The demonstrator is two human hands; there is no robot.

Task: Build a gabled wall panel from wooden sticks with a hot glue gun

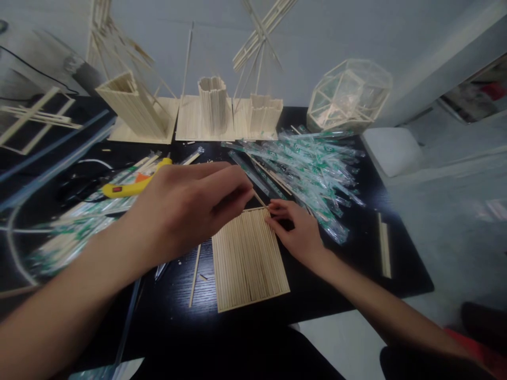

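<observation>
Left hand (190, 206) pinching thin stick (259, 199), right hand (297, 232) flat (unclenched) on stick mat (249, 264), black table (348, 264), grey wall (336, 31)

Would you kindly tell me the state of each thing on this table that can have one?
left hand, shut on a thin stick.
right hand, open, fingertips resting on the stick panel at its right edge.
stick panel, lying flat.
glue gun, lying on its side, untouched.
wrapped sticks, heaped, in their wrappers.
loose stick, flat, apart from the panel.
stick tower, upright on its board.
faceted frame, upright.
</observation>
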